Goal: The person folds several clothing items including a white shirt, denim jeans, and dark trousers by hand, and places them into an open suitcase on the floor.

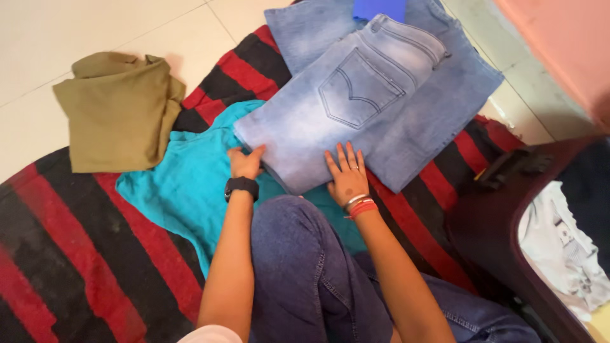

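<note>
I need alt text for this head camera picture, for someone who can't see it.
A person's left hand and right hand press on folded light blue jeans lying over a teal garment on a red and black striped blanket. An olive cloth lies to the left.

Folded jeans lie on a blanket, shirt left.

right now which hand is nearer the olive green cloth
Left. The left hand grips the near-left edge of the light jeans, on the side toward the olive green cloth. The right hand lies flat on the jeans, farther away.
</note>
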